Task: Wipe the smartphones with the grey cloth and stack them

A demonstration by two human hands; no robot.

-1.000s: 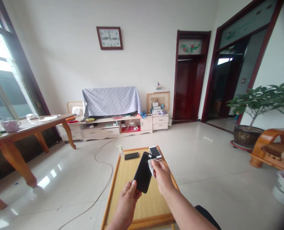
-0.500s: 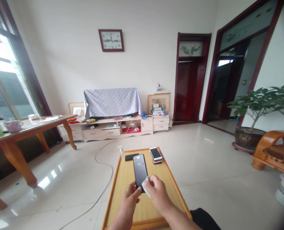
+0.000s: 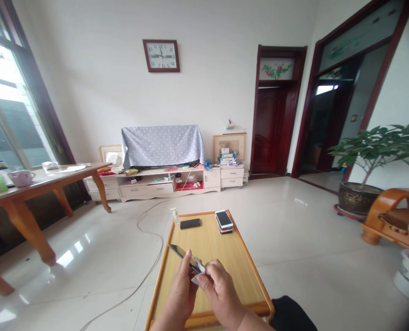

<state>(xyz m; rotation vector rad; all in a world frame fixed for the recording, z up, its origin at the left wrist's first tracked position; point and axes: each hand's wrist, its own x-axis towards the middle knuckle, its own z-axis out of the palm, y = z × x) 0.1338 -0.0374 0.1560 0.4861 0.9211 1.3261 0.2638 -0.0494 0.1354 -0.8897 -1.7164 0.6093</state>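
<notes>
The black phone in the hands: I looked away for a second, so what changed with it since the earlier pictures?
The black phone came down from upright to nearly flat, low over the wooden table. The left hand kept its grip; the right hand followed with the white wipe. The phones at the far end and the small bottle stayed put.

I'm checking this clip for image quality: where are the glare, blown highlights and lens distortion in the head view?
Head view: the window at left is overexposed; its light reflects as bright patches on the glossy floor; wide-angle bending bows the door frames at right, with corner darkening. The hands and black phone are reasonably sharp.
</notes>
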